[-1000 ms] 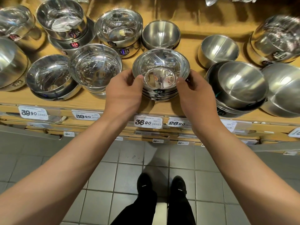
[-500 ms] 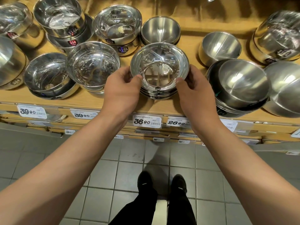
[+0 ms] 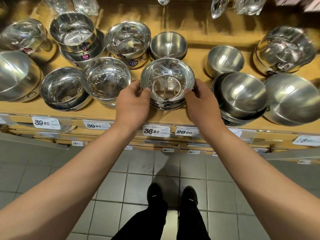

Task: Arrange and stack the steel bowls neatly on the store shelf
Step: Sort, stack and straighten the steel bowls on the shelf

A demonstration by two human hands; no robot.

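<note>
Head view: bowl stack (image 3: 167, 94) on shelf (image 3: 197, 54).
Left hand (image 3: 132, 99) and right hand (image 3: 201, 99) each grip its sides, fingers curled.

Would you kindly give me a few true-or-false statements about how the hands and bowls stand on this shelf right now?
1. Both hands grip the same stack of bowls. True: left hand and right hand hold its opposite sides.
2. The held stack sits above the 36.90 price tag. True.
3. The matte bowl behind the stack lies upside down. False: it stands open side up.
4. The person wears white shoes. False: the shoes are black.
</note>
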